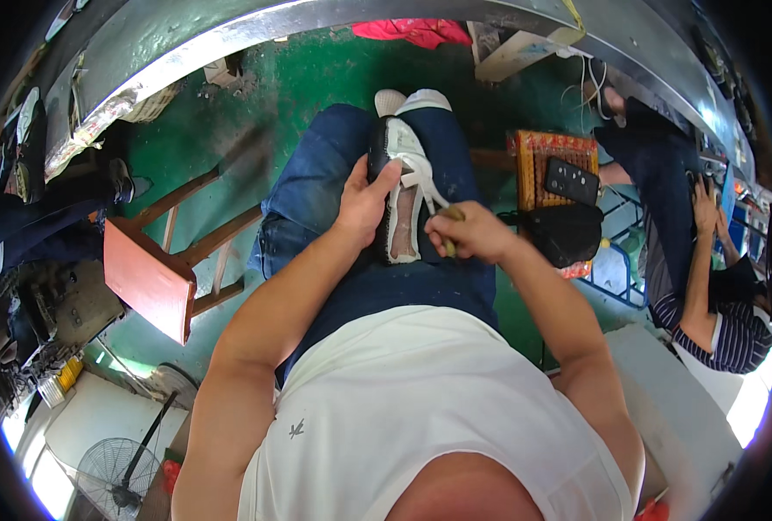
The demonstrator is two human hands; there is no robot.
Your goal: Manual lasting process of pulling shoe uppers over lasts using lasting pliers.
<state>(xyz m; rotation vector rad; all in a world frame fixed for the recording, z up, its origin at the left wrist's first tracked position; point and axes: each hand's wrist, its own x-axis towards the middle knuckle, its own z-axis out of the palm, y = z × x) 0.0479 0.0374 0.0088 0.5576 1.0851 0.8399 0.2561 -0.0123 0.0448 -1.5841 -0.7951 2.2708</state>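
Note:
An unfinished shoe lies sole side up along my lap, its white upper folded over the edge around a brownish bottom. My left hand is closed around the shoe's left side, thumb pressing on top near the middle. On the other side, my right hand is wrapped round the handles of metal pincers. The pincers' jaws reach the white edge of the upper near the front half; whether they bite the material is too small to tell. Part of the handles is hidden in my fingers.
A curved metal bench edge runs across the far side. To my left stands a wooden stool. At my right, a woven seat carries a black device and a black pouch. Another person works farther right.

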